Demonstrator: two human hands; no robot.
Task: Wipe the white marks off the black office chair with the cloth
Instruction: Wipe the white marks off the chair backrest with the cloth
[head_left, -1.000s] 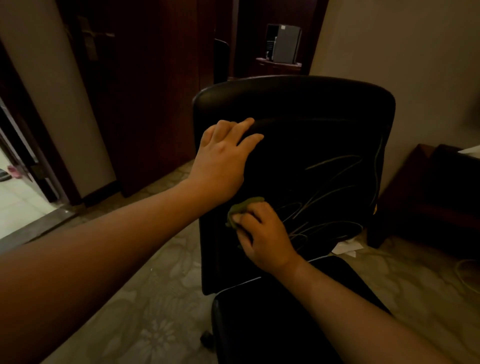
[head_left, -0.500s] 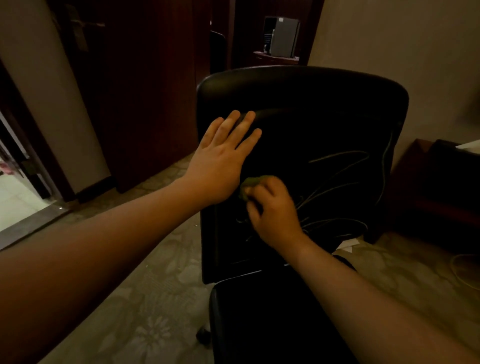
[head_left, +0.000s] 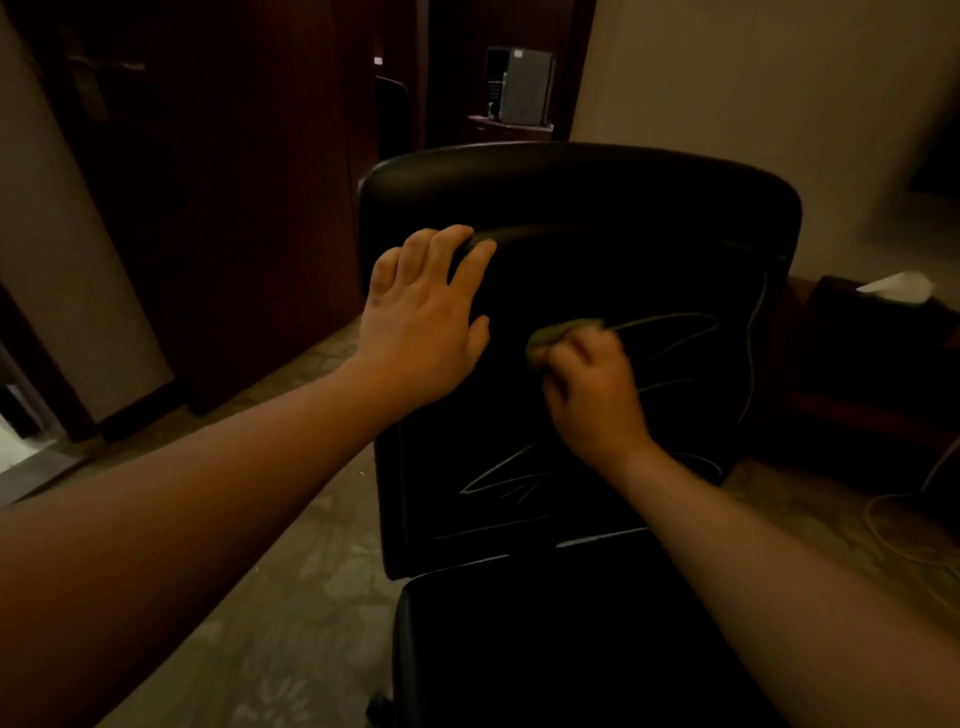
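The chair (head_left: 649, 249) backrest faces me, white marks (head_left: 675, 332) looping across it, so plenty is left, I'd say. My right hand (head_left: 592, 395) clenches the green cloth (head_left: 561, 332) against the middle. My left hand (head_left: 421, 332) lies flat and empty, bracing the backrest's left side.

**Chair back half scribbled, cloth bunched against it**

The black office chair (head_left: 597, 208) stands upright facing me, its smooth padded backrest dark and faintly glossy, the seat below it nearly lost in shadow. Thin white marks (head_left: 670, 332) loop across the backrest's right side, run down its right edge, and sweep in long strokes across the lower middle. The cloth (head_left: 558, 335), small, green and crumpled into a wad, presses against the backrest's middle, at the left end of the upper loops.
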